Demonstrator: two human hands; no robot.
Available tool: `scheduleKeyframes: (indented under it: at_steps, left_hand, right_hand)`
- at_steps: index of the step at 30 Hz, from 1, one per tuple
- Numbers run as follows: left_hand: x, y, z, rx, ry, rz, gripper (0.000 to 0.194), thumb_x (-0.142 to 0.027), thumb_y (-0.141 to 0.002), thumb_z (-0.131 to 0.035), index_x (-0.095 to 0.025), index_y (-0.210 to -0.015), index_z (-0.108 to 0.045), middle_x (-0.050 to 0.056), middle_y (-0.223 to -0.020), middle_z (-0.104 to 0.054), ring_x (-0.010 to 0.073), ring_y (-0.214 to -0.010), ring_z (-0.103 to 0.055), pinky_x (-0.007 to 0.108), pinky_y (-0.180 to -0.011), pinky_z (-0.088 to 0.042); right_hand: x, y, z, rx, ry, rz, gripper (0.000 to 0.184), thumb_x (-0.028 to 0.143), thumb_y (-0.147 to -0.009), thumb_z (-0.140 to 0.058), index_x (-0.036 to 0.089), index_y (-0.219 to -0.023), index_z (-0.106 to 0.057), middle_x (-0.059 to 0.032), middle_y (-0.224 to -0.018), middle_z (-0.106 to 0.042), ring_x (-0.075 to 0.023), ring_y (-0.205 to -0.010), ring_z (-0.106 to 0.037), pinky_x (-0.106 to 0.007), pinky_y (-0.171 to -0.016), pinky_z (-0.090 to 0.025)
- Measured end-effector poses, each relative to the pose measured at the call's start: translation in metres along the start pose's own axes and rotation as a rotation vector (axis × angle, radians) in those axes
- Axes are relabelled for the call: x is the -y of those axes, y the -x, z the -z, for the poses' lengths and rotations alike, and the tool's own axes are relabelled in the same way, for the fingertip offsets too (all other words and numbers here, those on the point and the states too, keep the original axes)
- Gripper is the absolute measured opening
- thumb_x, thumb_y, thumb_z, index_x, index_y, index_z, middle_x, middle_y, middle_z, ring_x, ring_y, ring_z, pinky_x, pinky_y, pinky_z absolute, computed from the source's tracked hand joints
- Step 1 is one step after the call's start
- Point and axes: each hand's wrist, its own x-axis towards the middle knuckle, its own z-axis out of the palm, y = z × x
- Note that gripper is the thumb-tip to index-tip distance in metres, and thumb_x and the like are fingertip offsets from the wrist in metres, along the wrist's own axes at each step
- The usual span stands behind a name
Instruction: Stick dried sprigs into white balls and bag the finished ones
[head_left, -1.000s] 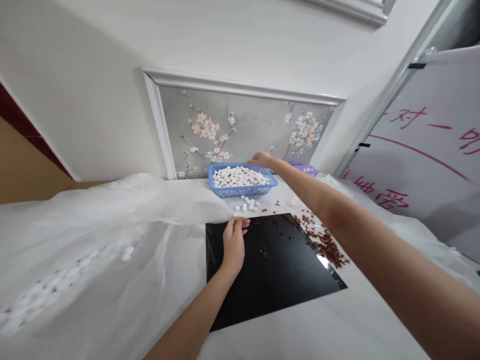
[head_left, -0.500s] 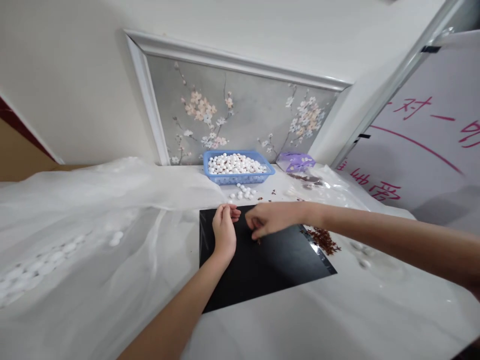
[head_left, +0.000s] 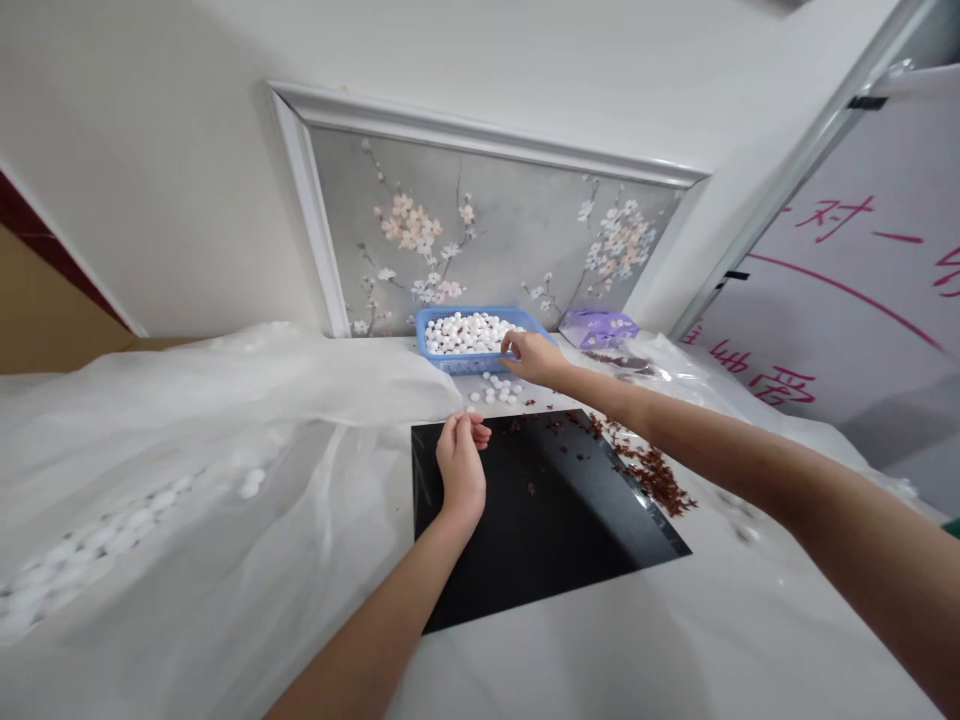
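My left hand [head_left: 463, 462] rests over the left part of a black mat [head_left: 540, 540]. Its fingers are curled in toward the palm, and whatever they may hold is hidden. My right hand [head_left: 531, 357] reaches to the front right rim of a blue plastic basket [head_left: 459, 366], thumb and curved fingers apart with nothing visible between them. White balls [head_left: 469, 332] fill the basket, and several loose white balls [head_left: 496, 390] lie just in front of it. Small reddish-brown star-shaped pieces [head_left: 660, 480] are heaped at the mat's right edge, with a few scattered on the mat.
Sheer white plastic sheeting [head_left: 225, 400] spreads over the left side, with rows of white balls [head_left: 97, 535] there. A purple packet [head_left: 598, 328] and clear bags [head_left: 675, 375] lie at the back right. Behind stand a framed floral panel [head_left: 517, 210] and a whiteboard [head_left: 847, 270] with red writing.
My right hand has moved from the middle of the mat up and away to the basket's rim, leaving a small brown piece on the mat. My left hand keeps nearly the same place.
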Motion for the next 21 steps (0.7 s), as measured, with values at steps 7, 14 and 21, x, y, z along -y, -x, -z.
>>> scheduleKeyframes:
  at_steps: [7,14,21]
  left_hand:
    - [-0.001,0.001,0.000,-0.002,0.003,-0.002,0.021,-0.030,-0.078,-0.044,-0.017,-0.067,-0.056,0.001,-0.060,-0.056,0.0123,-0.059,-0.054,0.023,-0.057,-0.042]
    - [0.000,-0.001,-0.002,0.001,0.005,0.009,0.021,-0.030,-0.078,-0.043,-0.017,-0.068,-0.056,-0.001,-0.058,-0.055,0.0112,-0.057,-0.052,0.023,-0.057,-0.041]
    - [-0.001,-0.001,-0.001,0.016,-0.002,0.008,0.021,-0.030,-0.078,-0.044,-0.017,-0.069,-0.056,-0.001,-0.057,-0.053,0.0109,-0.056,-0.051,0.022,-0.055,-0.041]
  right_hand:
    - [0.006,0.022,-0.008,-0.043,0.022,0.000,0.027,0.030,-0.088,-0.040,0.016,-0.109,-0.049,-0.0074,-0.094,-0.064,-0.0180,-0.078,-0.058,-0.025,-0.060,-0.033]
    - [0.023,0.039,-0.022,0.019,0.055,-0.001,0.032,0.038,-0.088,-0.042,0.015,-0.105,-0.055,-0.0112,-0.099,-0.064,-0.0217,-0.083,-0.060,-0.027,-0.064,-0.038]
    - [0.024,0.042,-0.029,0.065,-0.015,0.050,0.026,0.026,-0.089,-0.039,0.016,-0.086,-0.063,-0.0090,-0.092,-0.063,-0.0181,-0.079,-0.060,-0.025,-0.062,-0.037]
